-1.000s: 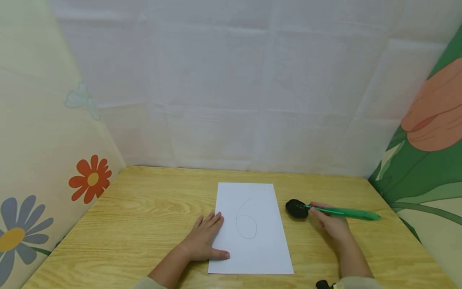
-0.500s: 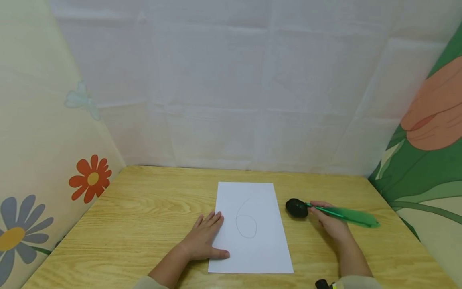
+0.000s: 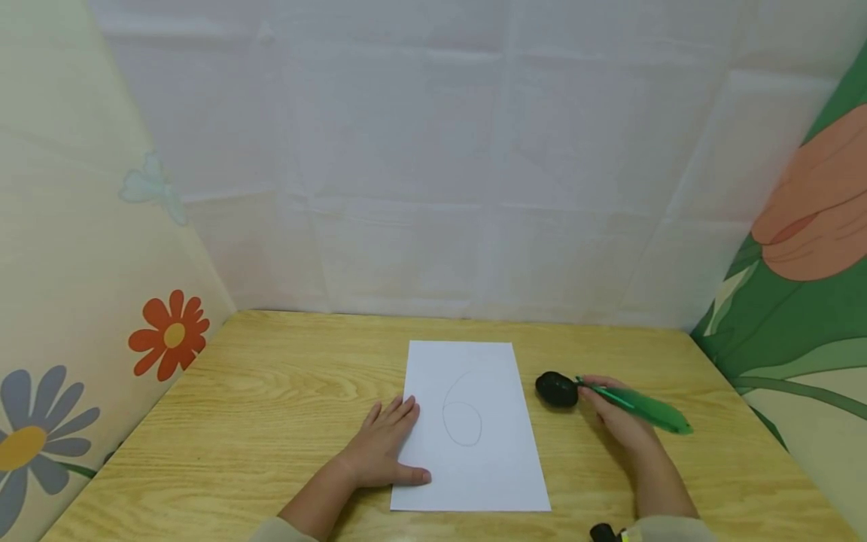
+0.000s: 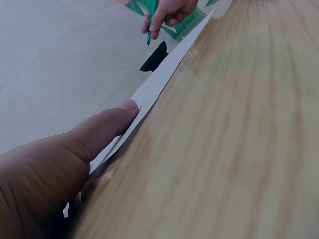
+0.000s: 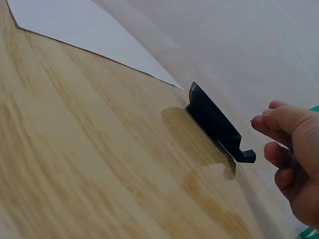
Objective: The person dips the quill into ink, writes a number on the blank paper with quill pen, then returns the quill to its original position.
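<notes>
My left hand point(image 3: 381, 452) rests palm down at the left edge of a white sheet of paper point(image 3: 497, 470). Its thumb point(image 4: 112, 122) and fingertips overlap the sheet. A thin loop like a 6 is drawn on the paper. To the right of the sheet, my right hand point(image 3: 626, 421) pinches a green feather pen point(image 3: 650, 410). The pen's tip point(image 4: 148, 42) points down in the left wrist view. Just left of those fingers sits a small black rounded object point(image 3: 557, 390); in the right wrist view this black object point(image 5: 212, 119) has a short hooked end.
All of this lies on a wood-grain table point(image 3: 305, 376). A white cloth backdrop point(image 3: 406, 188) stands behind it, with flower-printed panels at both sides. A black item point(image 3: 601, 533) shows at the bottom edge beside the right sleeve.
The pen's feathered end has swung left and toward the person, while its tip has shifted slightly upward in the head view. My left hand and the paper have stayed put.
</notes>
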